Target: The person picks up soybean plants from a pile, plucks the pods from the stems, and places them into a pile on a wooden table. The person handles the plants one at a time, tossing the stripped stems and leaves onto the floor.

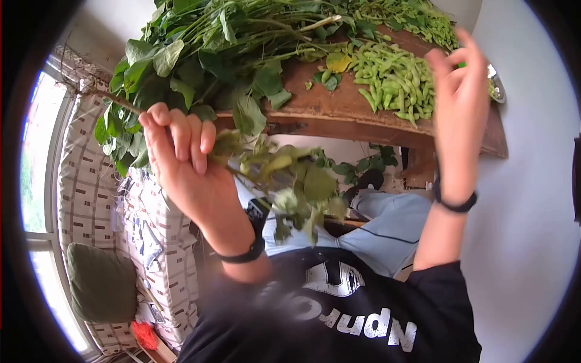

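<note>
My left hand (189,166) is closed round the stem of a soybean plant. The plant's rooted end (85,85) points to the upper left, and its leafy end (296,175), with some pods, hangs over my lap. Raised at the right, my right hand (461,100) is slightly blurred, its thumb and fingers apart. A bright green spot shows by its fingers; I cannot make out what it is. Close beside this hand lies a heap of green soybean pods (396,78) on the wooden table (302,91).
Leafy soybean plants (206,48) are piled on the table's left. More pods (417,18) lie at the back, and a metal bowl (497,88) is at the right edge. A patterned sofa (163,242) with a green cushion (101,282) stands at the left, a wall at the right.
</note>
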Demonstrator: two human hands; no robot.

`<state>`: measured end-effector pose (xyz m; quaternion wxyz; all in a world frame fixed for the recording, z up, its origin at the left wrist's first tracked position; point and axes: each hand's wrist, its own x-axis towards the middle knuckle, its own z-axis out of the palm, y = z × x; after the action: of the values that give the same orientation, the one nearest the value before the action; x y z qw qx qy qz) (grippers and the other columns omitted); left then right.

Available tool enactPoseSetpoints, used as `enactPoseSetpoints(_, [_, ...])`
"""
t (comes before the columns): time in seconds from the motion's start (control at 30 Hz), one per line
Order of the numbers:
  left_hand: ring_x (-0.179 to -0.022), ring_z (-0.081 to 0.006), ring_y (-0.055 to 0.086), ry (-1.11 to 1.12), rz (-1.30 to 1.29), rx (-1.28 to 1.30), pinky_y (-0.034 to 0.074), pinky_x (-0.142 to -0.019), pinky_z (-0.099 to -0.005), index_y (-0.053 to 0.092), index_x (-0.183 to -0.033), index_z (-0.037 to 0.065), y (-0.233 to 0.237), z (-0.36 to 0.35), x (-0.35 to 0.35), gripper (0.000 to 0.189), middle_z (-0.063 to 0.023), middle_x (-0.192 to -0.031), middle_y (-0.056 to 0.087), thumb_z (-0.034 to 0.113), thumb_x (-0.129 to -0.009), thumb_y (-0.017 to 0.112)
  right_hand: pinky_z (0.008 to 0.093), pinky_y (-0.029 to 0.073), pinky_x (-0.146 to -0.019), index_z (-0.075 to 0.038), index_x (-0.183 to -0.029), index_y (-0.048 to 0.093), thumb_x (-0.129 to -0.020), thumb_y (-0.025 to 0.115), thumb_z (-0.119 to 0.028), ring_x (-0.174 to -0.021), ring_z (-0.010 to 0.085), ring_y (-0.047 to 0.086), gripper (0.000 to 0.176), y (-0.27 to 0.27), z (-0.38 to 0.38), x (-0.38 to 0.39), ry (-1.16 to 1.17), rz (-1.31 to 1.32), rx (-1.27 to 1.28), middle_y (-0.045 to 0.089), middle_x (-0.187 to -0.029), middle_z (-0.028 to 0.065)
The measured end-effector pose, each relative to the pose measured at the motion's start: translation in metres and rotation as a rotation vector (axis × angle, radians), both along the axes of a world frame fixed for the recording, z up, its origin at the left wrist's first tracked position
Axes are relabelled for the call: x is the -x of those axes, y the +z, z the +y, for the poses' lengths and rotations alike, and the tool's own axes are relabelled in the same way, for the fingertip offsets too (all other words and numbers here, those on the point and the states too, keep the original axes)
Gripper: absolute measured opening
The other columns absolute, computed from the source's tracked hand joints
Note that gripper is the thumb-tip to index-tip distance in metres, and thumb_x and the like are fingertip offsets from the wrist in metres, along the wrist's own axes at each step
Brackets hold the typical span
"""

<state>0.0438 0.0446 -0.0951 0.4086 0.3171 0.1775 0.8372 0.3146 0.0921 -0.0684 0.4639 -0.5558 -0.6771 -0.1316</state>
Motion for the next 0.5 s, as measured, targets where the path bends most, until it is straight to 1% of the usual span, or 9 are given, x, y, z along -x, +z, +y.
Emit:
enactPoseSetpoints(0.1, [-0.044, -0.0028, 0.021, -0.057, -0.003, -0.002, 0.026, -0.044, -0.0194, 0.049, -0.091, 0.005, 0.004, -0.002, -0.005, 0.025, 0.0048, -0.057, 0.031, 0.026, -0.104, 0.044, 0.0339, 0.048, -0.073, -0.003, -0.110, 0.061, -0.084, 0.067, -0.042, -0.087, 0.0225, 0.061, 0.047, -0.029, -0.041, 0.055, 0.658, -0.174, 0.016, 0.060, -0.098, 0.0079])
enactPoseSetpoints(0.13, [-0.044, -0.0029, 0.021, -0.081, 0.018, -0.004, 0.026, -0.044, -0.0193, 0.050, -0.091, 0.005, 0.006, -0.001, -0.009, 0.025, 0.0048, -0.057, 0.031, 0.026, -0.104, 0.044, 0.0343, 0.048, -0.072, -0.007, -0.106, 0.062, -0.079, 0.069, -0.043, -0.086, 0.0230, 0.060, 0.046, -0.038, -0.053, 0.075, 0.640, -0.202, -0.048, 0.059, -0.097, 0.0054])
enactPoseSetpoints(0.17, [-0.044, -0.0029, 0.021, -0.106, 0.038, -0.009, 0.026, -0.044, -0.0192, 0.050, -0.092, 0.005, 0.006, -0.001, -0.011, 0.025, 0.0048, -0.057, 0.031, 0.026, -0.104, 0.045, 0.0335, 0.048, -0.070, -0.009, -0.101, 0.063, -0.077, 0.070, -0.040, -0.083, 0.0198, 0.059, 0.040, -0.047, -0.058, 0.088, 0.624, -0.218, -0.052, 0.057, -0.091, 0.0028])
enactPoseSetpoints(0.23, [-0.044, -0.0029, 0.021, -0.095, 0.062, 0.013, 0.026, -0.044, -0.0194, 0.050, -0.092, 0.005, 0.006, -0.002, -0.014, 0.025, 0.0050, -0.057, 0.031, 0.026, -0.104, 0.045, 0.0308, 0.045, -0.065, -0.010, -0.091, 0.063, -0.075, 0.072, -0.033, -0.079, 0.0179, 0.055, 0.030, -0.061, -0.059, 0.094, 0.641, -0.374, -0.025, 0.054, -0.084, 0.0003])
enactPoseSetpoints(0.27, [-0.044, -0.0029, 0.020, -0.067, 0.074, 0.027, 0.026, -0.044, -0.0195, 0.051, -0.092, 0.005, 0.007, -0.001, -0.016, 0.025, 0.0052, -0.057, 0.031, 0.025, -0.104, 0.045, 0.0308, 0.045, -0.065, -0.010, -0.091, 0.063, -0.075, 0.072, -0.033, -0.079, 0.0179, 0.055, 0.030, -0.063, -0.061, 0.093, 0.628, -0.371, -0.025, 0.054, -0.084, 0.0003])
enactPoseSetpoints(0.3, [-0.044, -0.0029, 0.020, -0.079, 0.074, 0.024, 0.026, -0.044, -0.0195, 0.051, -0.092, 0.005, 0.006, 0.001, -0.016, 0.025, 0.0052, -0.057, 0.031, 0.025, -0.104, 0.045, 0.0295, 0.044, -0.063, -0.010, -0.086, 0.062, -0.075, 0.072, -0.030, -0.077, 0.0168, 0.054, 0.025, -0.064, -0.065, 0.091, 0.613, -0.397, -0.064, 0.052, -0.081, -0.0006])
enactPoseSetpoints(0.33, [-0.044, -0.0031, 0.020, -0.007, 0.105, 0.094, 0.026, -0.044, -0.0198, 0.052, -0.091, 0.005, 0.005, 0.003, -0.015, 0.025, 0.0052, -0.057, 0.031, 0.025, -0.104, 0.045, 0.0281, 0.043, -0.062, -0.010, -0.081, 0.061, -0.075, 0.072, -0.026, -0.075, 0.0157, 0.053, 0.021, -0.065, -0.069, 0.090, 0.601, -0.425, -0.104, 0.049, -0.078, -0.0015])
enactPoseSetpoints(0.4, [-0.046, -0.0038, 0.022, 0.083, 0.123, 0.204, 0.024, -0.044, -0.0207, 0.053, -0.089, 0.005, -0.004, 0.011, -0.013, 0.024, 0.0049, -0.058, 0.031, 0.024, -0.103, 0.047, 0.0274, 0.042, -0.061, -0.011, -0.079, 0.061, -0.075, 0.072, -0.024, -0.074, 0.0149, 0.052, 0.018, -0.072, -0.080, 0.095, 0.576, -0.409, -0.104, 0.049, -0.078, -0.0018])
enactPoseSetpoints(0.5, [-0.048, -0.0049, 0.024, 0.054, 0.105, 0.184, 0.024, -0.045, -0.0206, 0.052, -0.090, 0.005, -0.023, 0.024, -0.013, 0.023, 0.0044, -0.059, 0.031, 0.023, -0.103, 0.047, 0.0270, 0.040, -0.058, -0.012, -0.075, 0.060, -0.076, 0.073, -0.021, -0.070, 0.0135, 0.050, 0.016, -0.079, -0.082, 0.094, 0.521, -0.352, -0.156, 0.047, -0.075, -0.0025])
